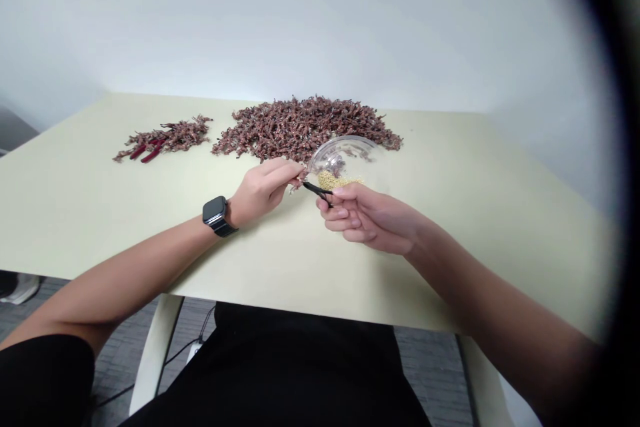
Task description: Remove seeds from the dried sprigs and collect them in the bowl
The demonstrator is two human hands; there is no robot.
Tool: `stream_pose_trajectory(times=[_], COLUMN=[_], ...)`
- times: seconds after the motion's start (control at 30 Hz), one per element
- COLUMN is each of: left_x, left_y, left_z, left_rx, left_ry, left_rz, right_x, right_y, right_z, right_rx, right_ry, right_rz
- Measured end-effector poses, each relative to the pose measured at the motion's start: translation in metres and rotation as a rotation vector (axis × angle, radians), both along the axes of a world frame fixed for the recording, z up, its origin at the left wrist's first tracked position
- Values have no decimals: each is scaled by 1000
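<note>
My left hand [263, 190] pinches a small dried reddish-brown sprig [300, 179] between thumb and fingers. My right hand [367, 213] grips a pair of black tweezers [316, 191], whose tips meet the sprig. Just behind both hands, a transparent plastic bowl [345, 160] lies tilted and holds small yellow seeds [334, 181]. A large heap of dried reddish-brown sprigs [300, 130] spreads beyond the bowl, touching its far side. Further left lies a smaller heap of sprigs [173, 137], with a red-handled tool [147, 150] partly among them.
Everything lies on a pale green table [100, 213], whose near edge runs below my forearms. A black smartwatch [216, 215] sits on my left wrist. Below the table are my dark-clothed lap, a white table leg [155, 353], a cable and grey carpet.
</note>
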State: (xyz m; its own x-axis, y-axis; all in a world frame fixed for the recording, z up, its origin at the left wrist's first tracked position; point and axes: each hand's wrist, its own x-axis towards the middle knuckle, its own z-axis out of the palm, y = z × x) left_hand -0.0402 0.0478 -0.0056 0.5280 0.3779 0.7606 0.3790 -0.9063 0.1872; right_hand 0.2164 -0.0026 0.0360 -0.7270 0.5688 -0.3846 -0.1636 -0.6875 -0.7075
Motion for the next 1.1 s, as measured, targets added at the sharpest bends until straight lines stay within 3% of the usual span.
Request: stream_pose_trajectory(times=[0.13,0.23,0.3,0.4,0.5,0.57,0.9,1.1], left_x=[2,9,12,16,16,16,17,19], left_y=[-3,-4,-3,-2,-2,-3,-8,-15], left_z=[-1,-3,-4,-1,4,5,3,6], left_rx=[-99,-370,-620,-951,-1134,-1191,-1370,-1414], left_ry=[-50,-216,-359,-424,-422,-438,-534,-488], left_rz=[-25,-52,-128,-299,-399,-421,-511,-525], right_x=[-4,-8,-9,-8,-4,-3,-1,-2], right_y=[-2,-6,-7,-6,-2,0,-1,-4], right_z=[-1,-4,-7,-12,-15,-17,-26,-26], right_rx=[69,264,504,1057,1575,1770,2044,2103], right_ry=[-57,-176,-315,-638,-863,-902,-1065,-1162], right_rz=[-16,-119,-228,-481,-657,-672,-624,-586])
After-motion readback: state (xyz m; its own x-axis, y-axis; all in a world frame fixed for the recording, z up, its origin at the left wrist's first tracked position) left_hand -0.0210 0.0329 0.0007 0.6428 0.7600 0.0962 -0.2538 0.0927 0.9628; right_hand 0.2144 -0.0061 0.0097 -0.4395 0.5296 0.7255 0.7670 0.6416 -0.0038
